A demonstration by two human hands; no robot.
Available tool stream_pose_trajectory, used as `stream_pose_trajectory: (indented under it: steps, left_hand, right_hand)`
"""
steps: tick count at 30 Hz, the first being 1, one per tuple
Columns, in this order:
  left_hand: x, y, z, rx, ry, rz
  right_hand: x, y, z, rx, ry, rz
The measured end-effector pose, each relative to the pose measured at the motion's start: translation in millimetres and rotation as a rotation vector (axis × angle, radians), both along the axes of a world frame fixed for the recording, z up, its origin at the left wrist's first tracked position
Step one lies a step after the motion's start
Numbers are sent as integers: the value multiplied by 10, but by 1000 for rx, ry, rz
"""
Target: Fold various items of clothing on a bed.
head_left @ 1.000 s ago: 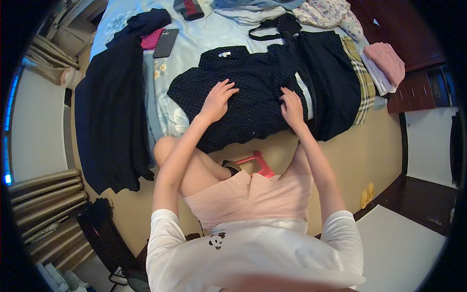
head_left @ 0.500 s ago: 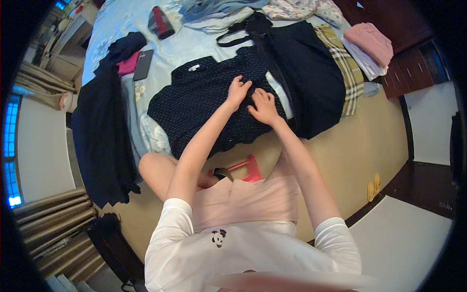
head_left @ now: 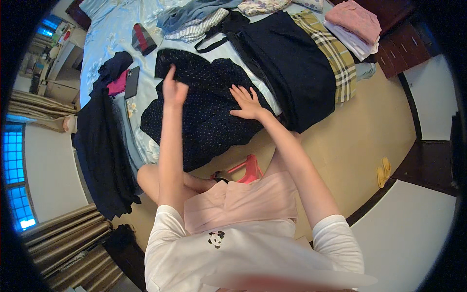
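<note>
A black top with small pale specks point(head_left: 209, 131) lies spread on the near edge of the bed, one part extending toward the upper left. My left hand point(head_left: 175, 91) is over that left part, one finger stretched forward and the thumb apart; its other fingers are partly hidden. Nothing shows in its grasp. On the right half of the top, my right hand point(head_left: 248, 103) rests flat with fingers spread. Just right of it lies a larger plain black garment point(head_left: 296, 73), hanging over the bed's edge.
A dark phone point(head_left: 132, 82) lies left beside a magenta cloth point(head_left: 117, 84). Black trousers point(head_left: 104, 151) hang off the bed. A plaid garment point(head_left: 335, 63) and folded pink clothing point(head_left: 354, 22) are at the right. A red stool point(head_left: 250, 169) stands below; yellow slippers point(head_left: 384, 173) lie on the floor.
My left hand has moved left, away from my right hand, which has flattened and shifted slightly left. The top's upper left part now reaches farther up, and its collar label no longer shows.
</note>
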State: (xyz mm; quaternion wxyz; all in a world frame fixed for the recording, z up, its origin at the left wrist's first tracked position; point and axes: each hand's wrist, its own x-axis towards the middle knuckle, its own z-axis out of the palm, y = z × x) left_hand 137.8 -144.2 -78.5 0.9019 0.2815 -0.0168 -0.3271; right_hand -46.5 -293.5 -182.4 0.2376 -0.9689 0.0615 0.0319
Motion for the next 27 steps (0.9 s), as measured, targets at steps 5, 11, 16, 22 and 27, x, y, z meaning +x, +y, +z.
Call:
stream_pose_trajectory:
  steps: [5,11,16,22,27]
  left_hand:
    - [-19,826,-187,238,-61,137]
    - [-436,1506,-388,736,3,168]
    - [-677,1593,-71,645,-122,4]
    - [-744,1635,386,303,-198,-15]
    - [-761,1755,490,279,-254,-24]
  right_hand:
    - [-33,-36,-32,171,-138,-66]
    - [-180,276,358,106,-579,-134]
    - [-129,934,431,158,-668,395]
    - [161,1009,451,15,-247,353]
    - [386,460,145,-272,-406,3]
